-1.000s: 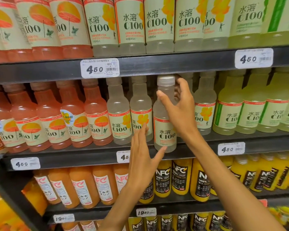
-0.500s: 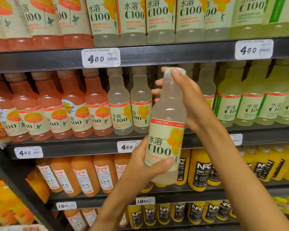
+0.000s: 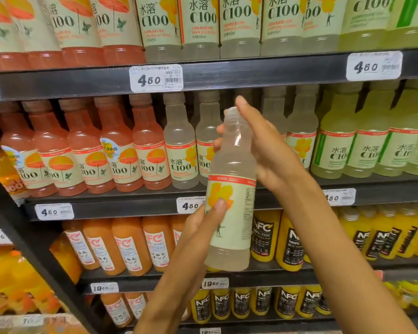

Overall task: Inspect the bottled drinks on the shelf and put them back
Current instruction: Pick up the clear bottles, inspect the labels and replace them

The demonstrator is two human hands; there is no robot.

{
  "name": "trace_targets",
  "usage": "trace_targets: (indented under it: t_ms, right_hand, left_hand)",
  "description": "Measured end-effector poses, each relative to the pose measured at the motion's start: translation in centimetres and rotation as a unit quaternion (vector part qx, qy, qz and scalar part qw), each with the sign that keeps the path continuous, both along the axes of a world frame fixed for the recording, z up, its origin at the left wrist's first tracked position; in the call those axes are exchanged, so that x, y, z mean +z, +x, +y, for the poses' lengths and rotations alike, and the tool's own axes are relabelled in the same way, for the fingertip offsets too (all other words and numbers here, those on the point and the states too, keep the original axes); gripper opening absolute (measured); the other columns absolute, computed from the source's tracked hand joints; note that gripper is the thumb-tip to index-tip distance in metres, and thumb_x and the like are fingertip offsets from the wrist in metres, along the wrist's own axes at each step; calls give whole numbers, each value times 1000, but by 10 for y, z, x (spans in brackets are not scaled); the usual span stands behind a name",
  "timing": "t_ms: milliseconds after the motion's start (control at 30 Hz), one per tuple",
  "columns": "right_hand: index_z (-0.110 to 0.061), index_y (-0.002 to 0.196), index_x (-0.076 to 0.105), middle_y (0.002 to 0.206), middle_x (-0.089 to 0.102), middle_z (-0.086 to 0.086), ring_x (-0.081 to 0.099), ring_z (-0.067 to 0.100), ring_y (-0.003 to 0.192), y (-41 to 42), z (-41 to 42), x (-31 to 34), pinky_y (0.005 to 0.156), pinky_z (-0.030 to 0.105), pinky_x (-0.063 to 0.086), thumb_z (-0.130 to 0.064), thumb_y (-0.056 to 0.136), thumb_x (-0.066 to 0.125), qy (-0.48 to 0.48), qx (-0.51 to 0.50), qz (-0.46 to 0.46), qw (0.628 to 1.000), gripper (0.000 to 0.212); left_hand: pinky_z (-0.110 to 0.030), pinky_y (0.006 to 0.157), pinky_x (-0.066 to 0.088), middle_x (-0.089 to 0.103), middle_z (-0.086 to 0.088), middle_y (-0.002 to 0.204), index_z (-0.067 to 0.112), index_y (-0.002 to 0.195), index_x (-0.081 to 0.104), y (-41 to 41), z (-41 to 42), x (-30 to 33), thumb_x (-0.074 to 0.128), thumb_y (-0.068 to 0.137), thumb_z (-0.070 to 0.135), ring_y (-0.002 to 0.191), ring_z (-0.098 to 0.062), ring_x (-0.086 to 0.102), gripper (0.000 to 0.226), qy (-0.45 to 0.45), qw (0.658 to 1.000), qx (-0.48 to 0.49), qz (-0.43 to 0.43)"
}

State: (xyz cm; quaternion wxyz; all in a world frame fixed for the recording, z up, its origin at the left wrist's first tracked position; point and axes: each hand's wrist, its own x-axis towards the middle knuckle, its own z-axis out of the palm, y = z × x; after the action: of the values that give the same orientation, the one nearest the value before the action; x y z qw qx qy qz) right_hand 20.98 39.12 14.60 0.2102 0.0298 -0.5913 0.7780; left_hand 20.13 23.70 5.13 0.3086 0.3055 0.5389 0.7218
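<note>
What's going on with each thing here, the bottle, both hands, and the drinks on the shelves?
Pale bottle: off the shelf, upright, cap on.
Left hand: grips the bottle's label, thumb on the front.
Right hand: holds the bottle's neck and cap.
Pink bottles: standing in a row, capped.
Green-label bottles: standing, capped.
Price tag: fixed to the shelf edge, reads 4.50.

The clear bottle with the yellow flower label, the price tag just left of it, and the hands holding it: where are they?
Clear plastic bottle with yellow flower label (image 3: 229, 165), head view, bare shoulder.
White 4.50 price tag (image 3: 190, 205), head view, printed number.
Left hand (image 3: 203, 222), head view, thumb base.
Right hand (image 3: 270, 150), head view, back.
</note>
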Motion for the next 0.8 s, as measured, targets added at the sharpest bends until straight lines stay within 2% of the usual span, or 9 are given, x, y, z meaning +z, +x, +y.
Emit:
trace_targets:
  t_ms: [133,200,300,367,467,533,633,700,800]
  right_hand:
    - [-13,109,59,82,69,4,69,14,75,-4,3,-8,67,30,58,-42,89,57,-176,136,-17,975,35]
    - [-13,106,57,77,66,3,67,12,69,-8,2,-10,64,27,57,-38,92,55,-211,150,-20,966,29]
    - [-16,106,53,73,60,0,60,9,62,-8,4,-7,62,24,55,-36,93,55,-194,138,-36,971,25]
    - [-16,106,57,75,62,0,63,10,63,-7,7,-4,61,25,56,-36,90,59,-143,80,-54,985,26]
    - [-16,108,61,82,70,1,70,12,67,-7,9,-3,60,28,57,-38,88,64,-71,-10,-74,995,30]
    - [-17,111,60,83,73,2,72,13,70,-8,9,-4,60,28,57,-40,87,65,-52,-19,-81,995,34]
    - [-17,112,58,81,76,0,73,14,75,-9,8,-10,61,29,58,-41,86,63,-59,19,-72,995,35]
    - [-13,111,58,81,74,3,72,15,77,-10,5,-16,65,29,58,-36,87,62,-143,79,-39,986,34]
    - [-13,106,57,74,67,3,68,13,69,-18,1,-23,64,27,58,-38,91,57,-241,138,-20,961,29]
  left_hand:
    - [-36,70,54,64,-20,107,5,136,48,8,-4,6,58,84,57,83,-26,65,75,127,958,-177,-186]
    - [-37,74,54,62,-20,108,0,140,41,11,-2,6,52,89,55,86,-27,65,76,142,940,-208,-229]
    - [-43,85,52,62,-22,115,5,138,45,9,0,1,46,90,57,97,-29,64,71,119,955,-189,-195]
    - [-46,90,52,61,-22,121,14,135,52,4,-1,-1,45,90,55,103,-30,63,62,91,974,-150,-142]
    - [-44,83,56,65,-20,117,20,125,61,-1,0,-1,52,84,56,94,-30,66,55,65,984,-111,-123]
    - [-39,75,57,67,-19,108,18,121,64,1,1,-2,53,82,56,85,-28,67,56,73,978,-119,-157]
    - [-35,67,55,63,-19,101,0,131,51,4,1,2,55,84,56,77,-26,64,73,125,934,-195,-273]
    - [-34,66,55,60,-18,98,-6,132,45,5,-1,7,59,84,52,75,-26,64,76,158,888,-258,-346]
    - [-36,68,55,60,-21,98,-8,130,45,6,0,6,63,83,49,77,-29,64,76,177,866,-270,-382]
